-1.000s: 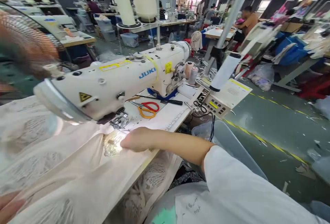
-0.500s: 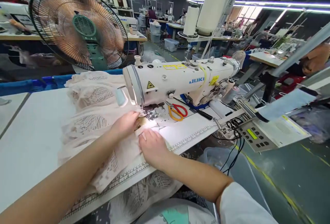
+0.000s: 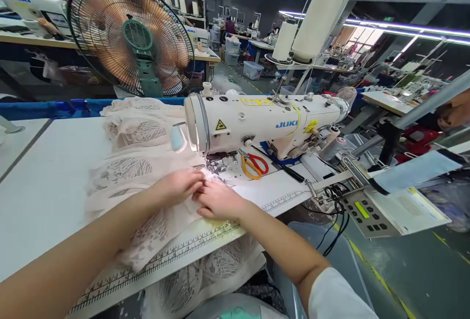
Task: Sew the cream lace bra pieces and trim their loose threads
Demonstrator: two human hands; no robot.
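Pale lace fabric (image 3: 128,169) lies in folds across the left of the sewing table and hangs over its front edge. My left hand (image 3: 179,184) is closed on the fabric just in front of the needle area of the white sewing machine (image 3: 235,120). Right beside it, my right hand (image 3: 218,199) has its fingers bent onto the same fabric, the two hands touching or nearly so. The fingertips and the exact grip are partly hidden. Scissors with red and orange handles (image 3: 253,164) rest on the machine bed to the right of my hands.
A black-handled screwdriver (image 3: 292,172) lies beyond the scissors. A printed ruler (image 3: 183,248) runs along the front edge of the table. Behind it stands a large fan (image 3: 135,39). Thread cones (image 3: 319,20) rise above the machine, and a control box (image 3: 378,211) hangs at the right.
My right hand has moved up and left, against my left hand near the needle area. The camera view has shifted slightly, so the machine sits a little further right.
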